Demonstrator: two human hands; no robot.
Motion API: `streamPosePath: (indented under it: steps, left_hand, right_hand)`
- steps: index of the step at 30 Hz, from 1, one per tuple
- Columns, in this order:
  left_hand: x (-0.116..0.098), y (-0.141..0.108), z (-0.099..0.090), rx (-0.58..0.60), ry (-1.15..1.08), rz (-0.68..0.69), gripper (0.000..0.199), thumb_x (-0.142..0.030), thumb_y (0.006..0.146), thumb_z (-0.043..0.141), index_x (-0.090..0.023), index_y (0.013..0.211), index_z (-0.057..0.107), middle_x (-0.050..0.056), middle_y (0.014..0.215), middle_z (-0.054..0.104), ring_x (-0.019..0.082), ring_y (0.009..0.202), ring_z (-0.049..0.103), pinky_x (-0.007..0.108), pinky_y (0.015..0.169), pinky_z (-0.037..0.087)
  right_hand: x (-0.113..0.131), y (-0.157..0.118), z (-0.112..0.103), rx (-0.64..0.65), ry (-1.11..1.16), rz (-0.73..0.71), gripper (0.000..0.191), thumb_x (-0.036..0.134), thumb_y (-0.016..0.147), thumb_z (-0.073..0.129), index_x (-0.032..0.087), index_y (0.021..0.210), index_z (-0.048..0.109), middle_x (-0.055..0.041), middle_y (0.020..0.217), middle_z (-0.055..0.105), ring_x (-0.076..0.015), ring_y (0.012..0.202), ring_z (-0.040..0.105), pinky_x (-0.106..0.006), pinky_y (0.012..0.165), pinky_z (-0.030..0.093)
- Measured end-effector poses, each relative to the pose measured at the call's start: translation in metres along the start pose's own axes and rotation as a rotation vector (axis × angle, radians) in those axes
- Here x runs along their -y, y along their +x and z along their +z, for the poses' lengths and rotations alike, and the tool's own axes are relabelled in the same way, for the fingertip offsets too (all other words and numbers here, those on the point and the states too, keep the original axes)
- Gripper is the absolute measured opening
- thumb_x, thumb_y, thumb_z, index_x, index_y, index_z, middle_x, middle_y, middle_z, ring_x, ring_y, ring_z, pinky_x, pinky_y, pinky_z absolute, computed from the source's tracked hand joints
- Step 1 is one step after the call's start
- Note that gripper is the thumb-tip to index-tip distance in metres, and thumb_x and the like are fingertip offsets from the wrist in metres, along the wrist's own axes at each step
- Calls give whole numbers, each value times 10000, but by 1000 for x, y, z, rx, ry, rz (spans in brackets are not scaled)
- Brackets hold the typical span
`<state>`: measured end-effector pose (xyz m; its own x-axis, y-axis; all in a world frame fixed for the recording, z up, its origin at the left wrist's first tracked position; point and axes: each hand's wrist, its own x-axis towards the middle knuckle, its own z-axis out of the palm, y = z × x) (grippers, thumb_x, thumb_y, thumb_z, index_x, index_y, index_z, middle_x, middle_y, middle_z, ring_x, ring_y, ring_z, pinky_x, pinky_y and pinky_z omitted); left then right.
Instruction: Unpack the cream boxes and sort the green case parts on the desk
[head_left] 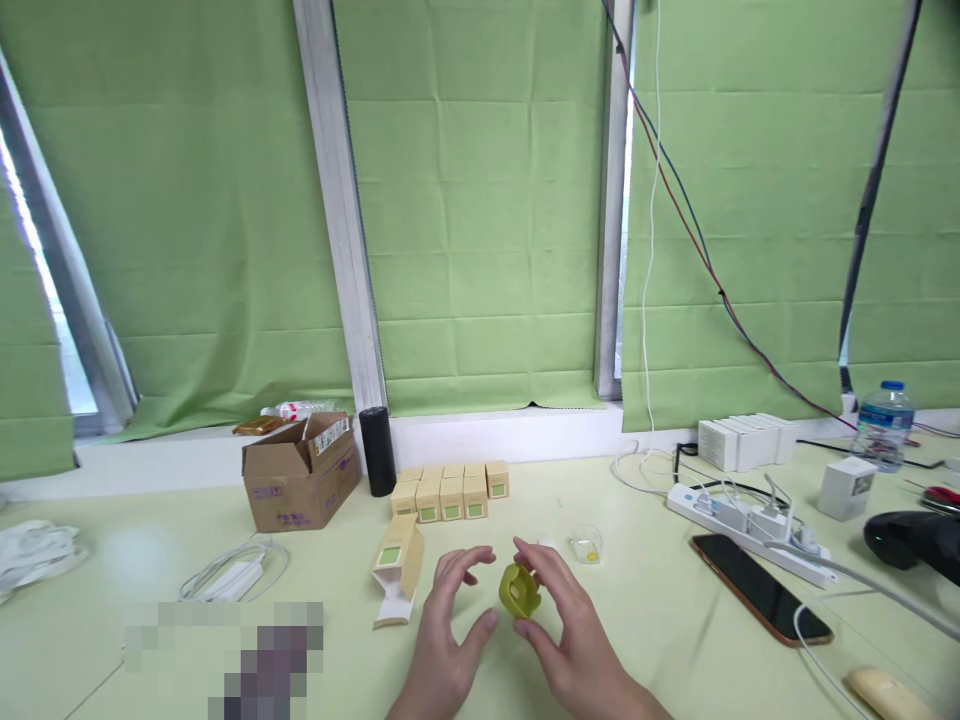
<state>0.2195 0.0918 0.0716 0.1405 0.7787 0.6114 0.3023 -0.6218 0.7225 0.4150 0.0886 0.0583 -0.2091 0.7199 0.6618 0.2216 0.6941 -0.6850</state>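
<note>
Between thumb and fingers, my right hand [568, 630] grips a small yellow-green cup-shaped piece [516, 594] with a wavy rim, its hollow side turned partly toward me. My left hand [448, 635] is just left of it, fingers curved and apart, holding nothing. Left of that hand lies an opened small tan carton [406, 570] with a green label, its white flap out on the table. Beyond the hands sits a small clear plastic container [586, 546] with something yellow in it. Several similar tan cartons [452, 498] stand in rows farther back.
Behind on the left are an open cardboard box [296, 490] and a black cylinder [376, 452]. A charger with a coiled white cable [234, 579] lies at left. To the right are a power strip [705, 508], a phone [761, 588], white boxes [739, 443] and a water bottle [885, 428].
</note>
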Motion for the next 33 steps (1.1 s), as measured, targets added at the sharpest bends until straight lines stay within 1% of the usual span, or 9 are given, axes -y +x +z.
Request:
streamPosePath:
  steps: [3, 5, 9, 13, 17, 20, 23, 29, 33]
  left_hand:
    - [1, 0, -2, 43, 83, 22, 448, -344, 888, 737, -317, 1331, 680, 119, 1332, 670, 339, 1294, 554, 529, 1078, 511]
    - [4, -1, -1, 67, 136, 45, 480, -273, 861, 769, -336, 1330, 688, 107, 1314, 680, 337, 1298, 542, 543, 1095, 504]
    - [11, -3, 3, 48, 256, 136, 477, -175, 870, 745, -333, 1316, 687, 91, 1246, 702, 318, 1234, 559, 527, 1023, 556]
    - [11, -3, 5, 21, 353, 224, 498, -117, 875, 730, -312, 1326, 650, 87, 1207, 690, 293, 1185, 562, 471, 960, 588]
    - [9, -4, 6, -42, 430, 303, 411, -117, 893, 712, -268, 1267, 633, 94, 1165, 683, 290, 1143, 567, 446, 917, 592]
    - [8, -5, 5, -51, 504, 400, 411, -93, 901, 681, -238, 1281, 615, 103, 1141, 685, 284, 1093, 581, 436, 898, 580]
    - [5, -6, 5, -54, 554, 508, 433, -41, 901, 626, -206, 1301, 605, 109, 1111, 692, 264, 1011, 601, 414, 865, 568]
    - [1, -8, 8, -57, 608, 580, 421, -20, 905, 585, -181, 1294, 608, 121, 1113, 693, 256, 963, 606, 404, 842, 552]
    - [1, -7, 8, -39, 624, 585, 421, -13, 903, 584, -163, 1295, 610, 127, 1117, 695, 255, 965, 597, 401, 839, 544]
  right_hand:
    - [-7, -3, -2, -8, -72, -44, 750, 36, 882, 567, 338, 1554, 427, -112, 1418, 615, -298, 1257, 647, -460, 1068, 578]
    - [-10, -5, -3, -6, -153, -99, 735, 14, 888, 537, 318, 1548, 424, -117, 1437, 614, -305, 1302, 623, -474, 1090, 569]
    - [-7, -3, -6, 53, -297, -250, 709, -29, 905, 441, 263, 1550, 406, -150, 1434, 590, -288, 1345, 588, -467, 1079, 581]
    - [2, 0, -11, 89, -322, -303, 632, -28, 915, 412, 226, 1492, 458, -168, 1370, 580, -268, 1282, 611, -430, 1028, 605]
    - [6, 0, -13, 25, -403, -355, 489, 29, 933, 493, 215, 1380, 563, -183, 1384, 548, -295, 1212, 619, -447, 956, 616]
    - [7, 3, -10, -86, -479, -438, 417, 21, 932, 490, 208, 1276, 635, -161, 1189, 586, -294, 1060, 618, -456, 819, 603]
    - [8, 6, -6, -144, -539, -458, 376, 3, 914, 486, 201, 1164, 683, -111, 994, 567, -267, 899, 573, -416, 698, 536]
    - [8, 7, -1, -211, -594, -440, 291, -10, 893, 501, 195, 954, 699, -73, 870, 558, -228, 789, 499, -351, 628, 407]
    - [6, 7, 2, -218, -578, -435, 266, -4, 912, 503, 191, 901, 685, -62, 833, 562, -217, 772, 487, -342, 628, 373]
